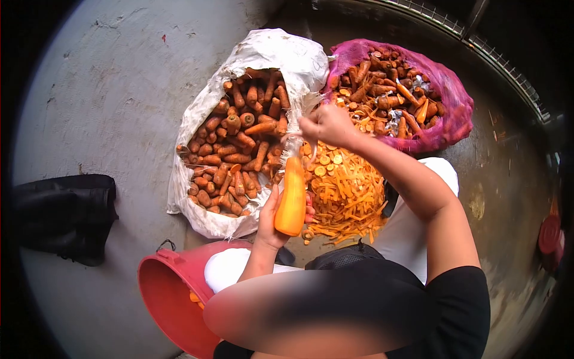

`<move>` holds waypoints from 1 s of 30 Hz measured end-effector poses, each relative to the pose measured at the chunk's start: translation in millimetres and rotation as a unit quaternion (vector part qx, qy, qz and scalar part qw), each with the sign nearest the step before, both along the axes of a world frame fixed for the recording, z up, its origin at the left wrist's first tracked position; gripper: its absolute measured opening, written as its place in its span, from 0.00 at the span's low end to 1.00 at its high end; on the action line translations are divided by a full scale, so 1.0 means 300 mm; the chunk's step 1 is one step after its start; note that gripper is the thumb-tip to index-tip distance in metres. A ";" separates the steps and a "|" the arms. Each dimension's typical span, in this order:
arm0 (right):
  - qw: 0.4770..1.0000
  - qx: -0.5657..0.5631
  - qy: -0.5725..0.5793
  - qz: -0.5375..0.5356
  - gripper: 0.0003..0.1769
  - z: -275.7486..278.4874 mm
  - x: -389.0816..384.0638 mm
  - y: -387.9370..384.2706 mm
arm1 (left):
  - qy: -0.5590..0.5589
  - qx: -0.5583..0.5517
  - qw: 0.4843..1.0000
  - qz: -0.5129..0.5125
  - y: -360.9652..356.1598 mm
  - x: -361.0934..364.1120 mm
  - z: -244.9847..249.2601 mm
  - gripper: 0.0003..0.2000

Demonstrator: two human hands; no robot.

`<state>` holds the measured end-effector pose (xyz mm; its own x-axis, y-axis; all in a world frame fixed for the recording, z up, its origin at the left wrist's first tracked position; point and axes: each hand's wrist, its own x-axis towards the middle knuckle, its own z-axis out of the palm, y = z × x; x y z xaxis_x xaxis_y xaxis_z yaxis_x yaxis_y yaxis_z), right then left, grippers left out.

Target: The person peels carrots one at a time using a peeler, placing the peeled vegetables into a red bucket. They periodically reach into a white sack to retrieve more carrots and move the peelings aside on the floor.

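My left hand (270,222) is wrapped round a peeled, bright orange carrot (291,200), its thick end towards me and its narrow end pointing away. Just beyond that narrow end, my right hand (329,125) is closed in a fist. From it sticks a thin, pale, motion-blurred tool that looks like a peeler (293,137); most of it is hidden by the fingers. Beneath the right forearm lies a heap of orange peelings and cut carrot ends (347,194). Unpeeled carrots (239,152) fill a white woven sack (197,119) beyond my left hand.
A pink mesh sack (457,113) at the far right holds carrots and scraps. The red bucket (173,299) on my left has some orange pieces inside. Black boots or dark cloth (69,215) lie farther left. A red object (550,233) stands at the right edge.
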<state>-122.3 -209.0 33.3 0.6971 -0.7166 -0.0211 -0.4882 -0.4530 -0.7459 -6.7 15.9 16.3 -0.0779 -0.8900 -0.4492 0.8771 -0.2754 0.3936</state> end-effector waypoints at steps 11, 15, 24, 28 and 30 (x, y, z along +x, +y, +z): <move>0.919 -0.265 -0.216 0.199 0.21 -0.038 -0.014 0.247 | -0.025 0.075 0.997 0.014 -0.018 -0.010 -0.030 0.21; 0.947 -0.258 -0.142 0.129 0.21 -0.051 -0.005 0.181 | -0.064 0.059 0.996 -0.013 -0.007 0.000 -0.027 0.22; 0.968 -0.108 0.194 -0.119 0.23 -0.137 -0.048 -0.209 | -0.066 -0.017 0.997 -0.046 0.024 0.001 0.011 0.25; 0.999 -0.025 0.041 -0.008 0.23 -0.018 0.028 -0.009 | 0.002 -0.019 1.000 0.005 0.005 0.004 0.006 0.25; 0.995 -0.075 -0.014 0.060 0.21 0.015 0.023 0.073 | 0.028 -0.008 1.000 0.009 0.005 0.016 -0.026 0.23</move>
<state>-115.4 -187.1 37.9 0.7767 -0.6216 0.1016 -0.4034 -0.6148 -0.6777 -1.8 17.5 8.4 -0.0855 -0.8988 -0.4300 0.9024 -0.2528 0.3489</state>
